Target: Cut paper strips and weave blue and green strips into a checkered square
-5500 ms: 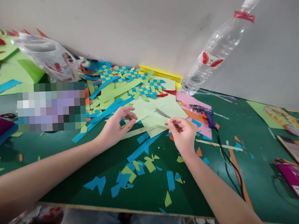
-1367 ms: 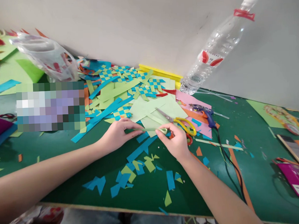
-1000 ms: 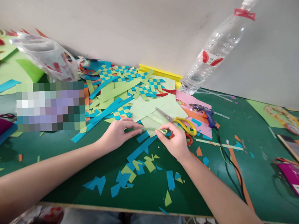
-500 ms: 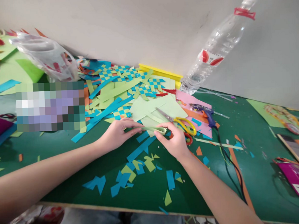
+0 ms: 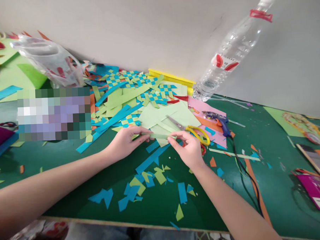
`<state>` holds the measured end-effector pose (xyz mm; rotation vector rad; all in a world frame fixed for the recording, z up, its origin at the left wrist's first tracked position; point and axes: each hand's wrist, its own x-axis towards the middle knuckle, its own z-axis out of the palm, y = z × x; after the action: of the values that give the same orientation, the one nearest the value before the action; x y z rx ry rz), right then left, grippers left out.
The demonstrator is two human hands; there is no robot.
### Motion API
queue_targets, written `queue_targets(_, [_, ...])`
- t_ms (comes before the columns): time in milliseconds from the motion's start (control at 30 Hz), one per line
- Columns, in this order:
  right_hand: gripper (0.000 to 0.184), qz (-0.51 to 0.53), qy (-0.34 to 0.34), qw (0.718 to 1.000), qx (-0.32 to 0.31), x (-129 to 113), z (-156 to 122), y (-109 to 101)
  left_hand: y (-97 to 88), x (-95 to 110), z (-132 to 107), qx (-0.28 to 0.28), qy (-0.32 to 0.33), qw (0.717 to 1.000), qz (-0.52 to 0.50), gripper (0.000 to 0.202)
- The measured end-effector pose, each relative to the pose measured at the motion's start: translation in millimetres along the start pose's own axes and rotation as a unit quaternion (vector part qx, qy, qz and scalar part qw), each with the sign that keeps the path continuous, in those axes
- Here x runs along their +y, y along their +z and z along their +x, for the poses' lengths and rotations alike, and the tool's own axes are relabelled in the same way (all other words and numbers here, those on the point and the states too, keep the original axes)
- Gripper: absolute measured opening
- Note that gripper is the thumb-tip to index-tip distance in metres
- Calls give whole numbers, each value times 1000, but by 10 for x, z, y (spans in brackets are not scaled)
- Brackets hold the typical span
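Observation:
Both of my hands pinch one pale green paper strip [image 5: 157,135] just above the green table [image 5: 158,201]. My left hand [image 5: 125,142] holds its left end between thumb and fingers. At the strip's right end my right hand [image 5: 187,150] has its fingers closed, pressing the strip down flat on itself. Yellow-handled scissors [image 5: 193,131] lie untouched just behind my right hand, on pale green paper sheets [image 5: 160,116].
Woven blue-and-green paper mats [image 5: 137,82] and loose strips pile up behind my hands. A clear plastic bottle [image 5: 231,53] leans on the wall. A blue glue gun [image 5: 221,122] with a black cord lies right. Paper scraps [image 5: 149,179] litter the front, and a plastic bag [image 5: 50,61] sits far left.
The scissors held 5.5 s ago now lie on the paper. The loop at the strip's right end has been pressed flat over the last second.

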<state>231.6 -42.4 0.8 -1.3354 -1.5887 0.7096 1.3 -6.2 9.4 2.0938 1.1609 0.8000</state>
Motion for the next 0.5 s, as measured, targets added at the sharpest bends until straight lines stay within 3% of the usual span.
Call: queue_targets(500, [14,9,17,1000,15,34,15,-1,-9,-25,1,43,1,999,19,23])
